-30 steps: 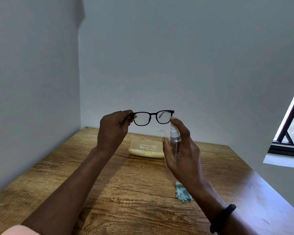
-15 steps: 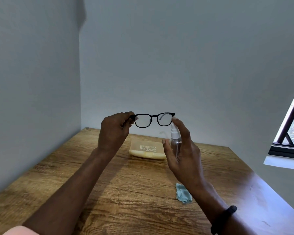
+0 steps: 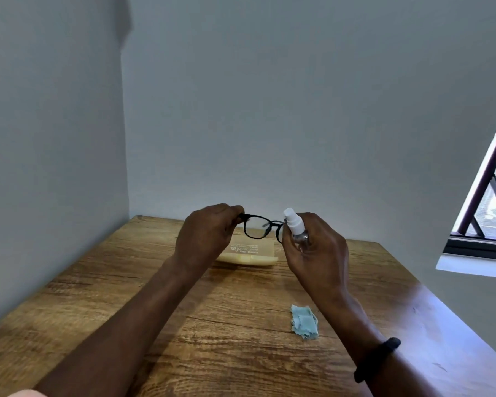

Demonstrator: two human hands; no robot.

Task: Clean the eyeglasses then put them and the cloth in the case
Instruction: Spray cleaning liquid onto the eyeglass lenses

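My left hand [image 3: 208,234] pinches the left end of the black-framed eyeglasses [image 3: 260,229] and holds them up above the table. My right hand [image 3: 317,250] grips a small clear spray bottle [image 3: 294,226] with a white nozzle, close against the right lens, which it partly hides. The pale yellow glasses case [image 3: 255,255] lies shut on the wooden table [image 3: 126,296] behind my hands. A crumpled light blue cloth [image 3: 304,321] lies on the table below my right wrist.
Grey walls close the table's left and far sides. A window [image 3: 490,202] with dark bars is at the right, beyond the table's right edge. A black band sits on my right wrist.
The view tilted so my hands sit lower in frame. My right index finger has come off the nozzle top, and the bottle has risen and turned beside the right lens.
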